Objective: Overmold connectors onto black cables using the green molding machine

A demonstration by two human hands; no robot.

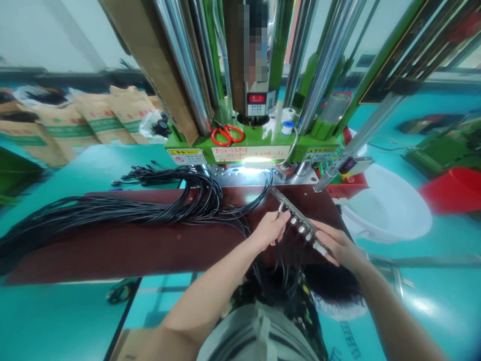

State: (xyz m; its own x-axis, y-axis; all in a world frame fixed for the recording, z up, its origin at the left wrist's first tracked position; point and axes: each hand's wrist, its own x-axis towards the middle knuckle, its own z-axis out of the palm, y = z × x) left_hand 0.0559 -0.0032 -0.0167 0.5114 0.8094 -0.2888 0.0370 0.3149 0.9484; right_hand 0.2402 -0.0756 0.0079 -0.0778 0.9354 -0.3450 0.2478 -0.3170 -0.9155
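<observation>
A long metal bar with a row of shiny connector ends along its near side lies slantwise over the brown work board. My right hand grips its near right end, fingers and thumb on both sides. My left hand is closed in a pinch on a black cable just below its metal end, close against the bar's edge. Several thin cables hang from the bar towards my lap. Left of my hands, a thick bundle of black cables stretches across the board.
Ahead stands a green press machine with steel columns and a lit gap. Orange-handled scissors and a small blue-and-white spool rest on it. A white tub and red bin are at right; paper sacks at left.
</observation>
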